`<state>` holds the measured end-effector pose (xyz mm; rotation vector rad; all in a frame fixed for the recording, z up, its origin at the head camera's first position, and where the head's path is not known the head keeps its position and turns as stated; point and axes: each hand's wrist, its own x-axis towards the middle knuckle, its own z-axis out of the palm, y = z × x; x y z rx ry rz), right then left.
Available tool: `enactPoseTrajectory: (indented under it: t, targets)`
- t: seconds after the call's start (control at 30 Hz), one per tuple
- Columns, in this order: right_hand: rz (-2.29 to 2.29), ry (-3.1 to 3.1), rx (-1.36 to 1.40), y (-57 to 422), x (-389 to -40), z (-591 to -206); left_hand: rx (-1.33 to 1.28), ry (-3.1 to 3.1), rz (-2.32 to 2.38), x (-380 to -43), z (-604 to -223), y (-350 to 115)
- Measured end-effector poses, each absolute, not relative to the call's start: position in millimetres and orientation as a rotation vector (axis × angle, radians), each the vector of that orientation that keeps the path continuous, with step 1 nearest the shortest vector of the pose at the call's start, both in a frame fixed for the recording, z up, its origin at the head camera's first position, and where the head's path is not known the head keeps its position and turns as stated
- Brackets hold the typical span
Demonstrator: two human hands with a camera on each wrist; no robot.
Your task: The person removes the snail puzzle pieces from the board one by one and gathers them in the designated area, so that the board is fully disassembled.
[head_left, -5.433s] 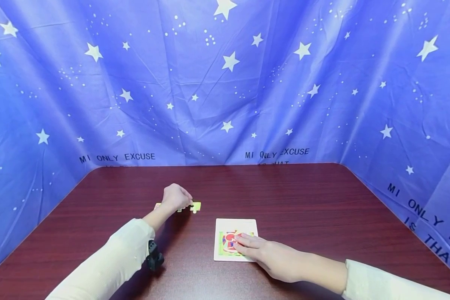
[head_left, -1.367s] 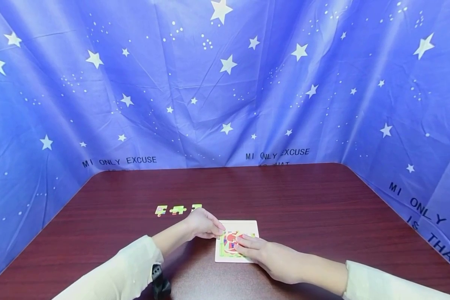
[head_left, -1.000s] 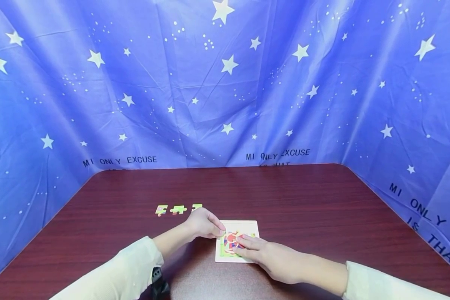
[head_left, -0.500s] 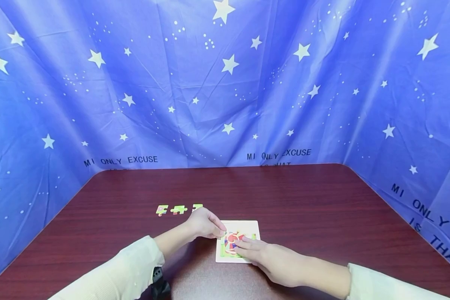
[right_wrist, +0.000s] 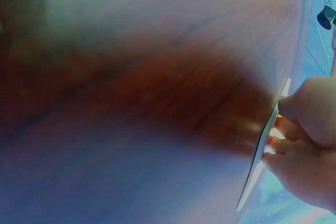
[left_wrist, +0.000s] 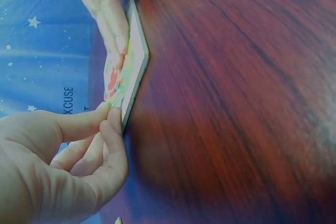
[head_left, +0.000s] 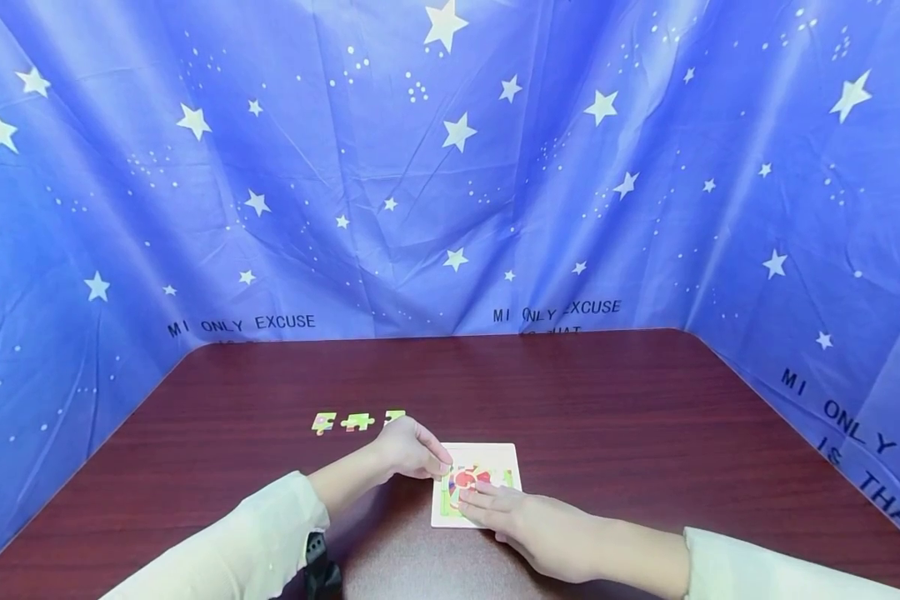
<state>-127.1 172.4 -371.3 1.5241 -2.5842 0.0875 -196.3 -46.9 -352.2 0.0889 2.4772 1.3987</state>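
A square jigsaw puzzle board [head_left: 482,452] with a pale frame and a red, green and yellow picture lies on the table. At its left edge my left hand [head_left: 408,447] pinches a small greenish puzzle piece [left_wrist: 114,98] between thumb and index finger; most of the piece is hidden by the fingertips. My right hand [head_left: 543,529] rests on the board's lower right part, its fingers extended over the picture and covering some of it. Seen from the right wrist, the thumb and fingers of the right hand [right_wrist: 310,135] touch the board [right_wrist: 257,153] edge-on.
Beyond my left hand, loose puzzle pieces lie in a row: a left one [head_left: 323,422], a middle one [head_left: 357,422] and a right one [head_left: 394,414] partly covered by the hand. The dark red wooden table [head_left: 607,400] ends at a blue star-patterned curtain [head_left: 450,183].
My left hand has come from the row of pieces to the board's left edge and stayed there over the last second. My right fingers have slid slightly nearer and leftward on the board.
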Motion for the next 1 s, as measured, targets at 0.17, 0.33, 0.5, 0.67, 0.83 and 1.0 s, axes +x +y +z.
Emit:
enactPoseTrajectory:
  t: [0.17,0.33,0.5,0.67,0.83,1.0]
  targets:
    - [0.060,-2.610,1.508,170.4,-127.6,-366.5,0.022,2.420,1.430,-199.2,-350.5,-47.3]
    - [0.055,-2.601,1.513,170.0,-127.5,-365.6,-0.045,2.392,1.464,-201.1,-350.1,-48.3]
    - [0.073,-2.616,1.511,170.6,-125.9,-367.5,-0.042,2.381,1.464,-200.3,-350.6,-52.0]
    - [0.091,-2.630,1.516,171.3,-126.3,-368.3,-0.023,2.389,1.466,-197.8,-347.8,-61.6]
    - [0.096,-2.609,1.531,172.1,-126.3,-369.6,-0.013,2.381,1.486,-195.1,-345.8,-78.6]
    - [0.098,-2.587,1.532,172.7,-126.5,-370.7,0.029,2.352,1.526,-194.2,-346.1,-101.3]
